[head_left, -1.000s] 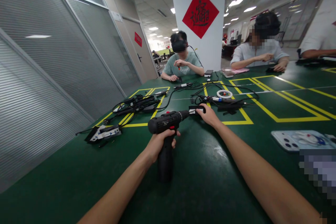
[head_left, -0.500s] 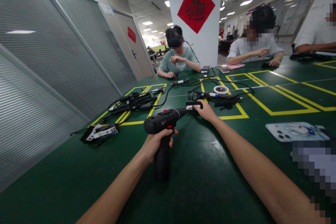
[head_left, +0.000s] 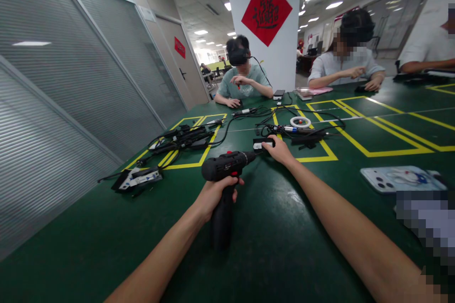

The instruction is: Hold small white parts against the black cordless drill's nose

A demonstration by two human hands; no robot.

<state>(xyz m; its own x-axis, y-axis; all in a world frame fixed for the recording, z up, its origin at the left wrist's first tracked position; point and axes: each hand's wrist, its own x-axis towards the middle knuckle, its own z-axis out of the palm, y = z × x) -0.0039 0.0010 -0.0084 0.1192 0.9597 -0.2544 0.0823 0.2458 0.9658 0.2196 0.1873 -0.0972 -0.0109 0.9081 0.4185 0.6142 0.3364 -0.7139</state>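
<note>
My left hand (head_left: 217,195) is closed around the handle of a black cordless drill (head_left: 224,166), which has small red parts. Its chuck points right and away from me, toward a small black box-shaped piece with a white label (head_left: 258,145). My right hand (head_left: 278,149) grips that labelled piece by its right end, low over the green table. The drill's tip is close to the near side of the piece; whether they touch I cannot tell.
Tangled black cables (head_left: 185,137) lie at left, near a black-and-white packet (head_left: 138,179). Behind my right hand are a white ring (head_left: 300,122) and a pen-like tool (head_left: 284,129). A phone (head_left: 401,179) lies at right. Co-workers (head_left: 245,75) sit across the green table (head_left: 284,246).
The drill in my left hand has shifted slightly right and its front has dropped a little below the labelled piece. My right hand keeps its hold.
</note>
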